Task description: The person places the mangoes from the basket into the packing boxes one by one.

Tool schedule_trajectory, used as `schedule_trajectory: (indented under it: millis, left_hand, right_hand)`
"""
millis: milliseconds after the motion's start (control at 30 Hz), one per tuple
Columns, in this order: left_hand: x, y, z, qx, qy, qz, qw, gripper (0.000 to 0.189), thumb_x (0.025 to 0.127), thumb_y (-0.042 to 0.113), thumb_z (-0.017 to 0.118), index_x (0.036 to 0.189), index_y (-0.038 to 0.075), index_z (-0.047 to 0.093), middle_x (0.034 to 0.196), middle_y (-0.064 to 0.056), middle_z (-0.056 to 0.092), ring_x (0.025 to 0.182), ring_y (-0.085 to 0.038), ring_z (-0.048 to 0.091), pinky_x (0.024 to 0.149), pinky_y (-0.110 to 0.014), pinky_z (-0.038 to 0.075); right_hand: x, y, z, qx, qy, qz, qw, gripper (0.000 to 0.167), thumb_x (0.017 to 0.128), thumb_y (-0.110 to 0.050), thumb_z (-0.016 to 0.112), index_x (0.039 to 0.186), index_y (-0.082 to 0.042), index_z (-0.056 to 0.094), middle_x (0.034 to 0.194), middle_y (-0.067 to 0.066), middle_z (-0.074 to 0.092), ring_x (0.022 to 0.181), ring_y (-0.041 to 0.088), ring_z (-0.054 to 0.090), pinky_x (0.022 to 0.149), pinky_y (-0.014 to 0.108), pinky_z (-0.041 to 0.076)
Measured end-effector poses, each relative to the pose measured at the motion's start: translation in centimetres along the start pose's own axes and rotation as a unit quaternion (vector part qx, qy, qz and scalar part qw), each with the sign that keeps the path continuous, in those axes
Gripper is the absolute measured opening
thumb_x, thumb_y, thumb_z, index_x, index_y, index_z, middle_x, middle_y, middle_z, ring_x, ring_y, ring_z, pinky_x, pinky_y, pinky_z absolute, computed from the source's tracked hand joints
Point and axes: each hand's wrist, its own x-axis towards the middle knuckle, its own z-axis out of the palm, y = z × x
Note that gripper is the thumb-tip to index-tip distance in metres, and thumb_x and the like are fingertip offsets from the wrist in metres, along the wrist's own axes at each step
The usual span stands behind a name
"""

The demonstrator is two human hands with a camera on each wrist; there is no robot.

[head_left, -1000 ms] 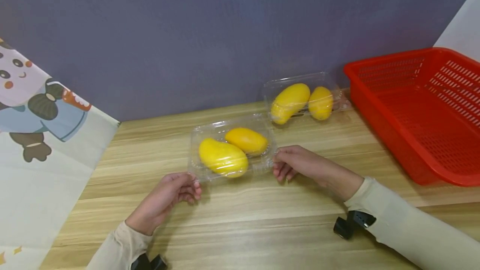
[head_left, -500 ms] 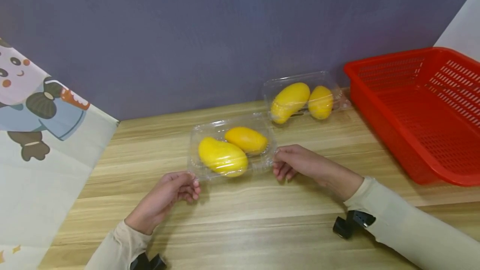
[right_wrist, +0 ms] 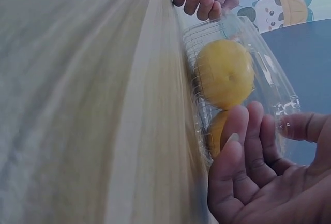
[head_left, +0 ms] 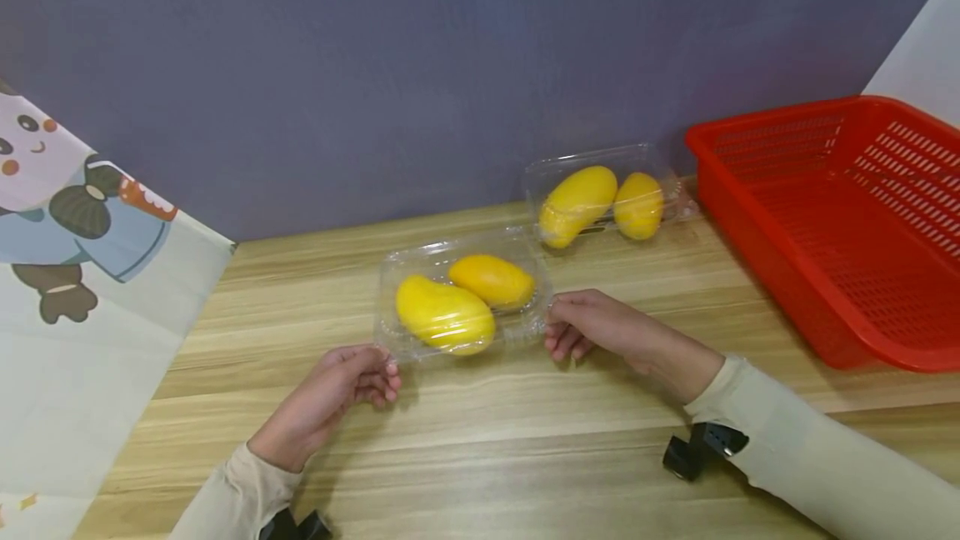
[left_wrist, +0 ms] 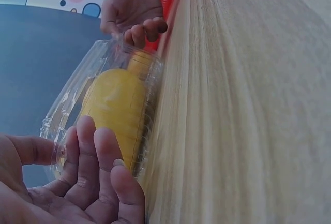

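A clear plastic clamshell box [head_left: 420, 261] with two yellow mangoes [head_left: 446, 315] inside lies on the wooden table. My left hand [head_left: 341, 394] pinches its near left corner between thumb and fingertips. At the near right corner, my right hand [head_left: 600, 323] pinches the rim in the same way. In the left wrist view the thumb and forefinger meet on the box's edge [left_wrist: 59, 151], the other fingers loosely bent below. The right wrist view shows the right thumb and fingers on the plastic rim [right_wrist: 283, 123], beside the mangoes [right_wrist: 225, 74].
Behind and to the right, a second clear box [head_left: 540, 182] with two mangoes [head_left: 577, 207] stands near the dark blue back wall [head_left: 360, 90]. A large red plastic basket [head_left: 787, 257] takes up the right side. A white panel with cartoon pictures [head_left: 97, 290] borders the left.
Both hands keep their pinch on the box, which stays in place. Only a very slight shift of the head view shows.
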Motion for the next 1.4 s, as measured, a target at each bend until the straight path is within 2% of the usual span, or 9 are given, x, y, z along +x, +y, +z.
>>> schedule_trajectory:
  millis: [367,833,1033,1233,1400]
  left_hand:
    - [0.01,-0.08,-0.09,0.001,-0.005,0.002,1.0,0.026,0.104,0.023,0.045,0.092,0.007,0.062,0.083,0.004,0.069,0.076,-0.01,0.066,0.072,-0.027,0.056]
    - [-0.08,-0.04,-0.03,0.004,-0.008,0.006,0.9999,0.027,0.105,0.024,0.045,0.094,0.005,0.061,0.084,0.004,0.068,0.075,-0.009,0.064,0.072,-0.026,0.055]
    - [-0.08,-0.01,-0.01,0.003,0.004,-0.004,1.0,0.028,0.105,0.026,0.045,0.094,0.006,0.06,0.082,0.005,0.066,0.071,-0.008,0.062,0.072,-0.025,0.054]
    - [-0.12,0.18,-0.16,0.01,0.034,-0.017,0.9992,0.028,0.105,0.025,0.046,0.091,0.005,0.06,0.078,0.004,0.064,0.068,-0.009,0.061,0.069,-0.025,0.054]
    - [0.42,0.44,-0.23,0.004,0.048,-0.026,0.9985,0.027,0.104,0.023,0.045,0.091,0.005,0.06,0.078,0.002,0.064,0.067,-0.01,0.06,0.067,-0.025,0.053]
  right_hand:
    - [-0.08,0.13,-0.13,0.011,-0.009,-0.003,0.9999,0.022,0.097,-0.017,0.045,0.09,-0.004,0.061,0.082,0.003,0.066,0.073,0.012,0.065,0.065,0.023,0.052]
    - [-0.22,0.25,-0.12,0.027,-0.026,-0.017,0.9991,0.018,0.101,-0.017,0.049,0.095,-0.003,0.059,0.085,0.003,0.065,0.074,0.012,0.063,0.066,0.024,0.052]
    - [-0.33,0.2,-0.07,0.024,-0.025,-0.023,0.9991,0.019,0.102,-0.018,0.049,0.094,-0.003,0.059,0.085,0.002,0.064,0.074,0.012,0.062,0.065,0.024,0.051]
    - [0.0,0.09,0.08,0.015,-0.022,-0.028,0.9993,0.021,0.102,-0.02,0.05,0.095,-0.002,0.059,0.086,0.003,0.063,0.076,0.013,0.061,0.066,0.024,0.05]
    - [0.63,0.07,0.04,0.013,-0.008,-0.022,0.9996,0.022,0.103,-0.019,0.048,0.096,-0.001,0.059,0.086,0.003,0.063,0.075,0.013,0.061,0.065,0.023,0.05]
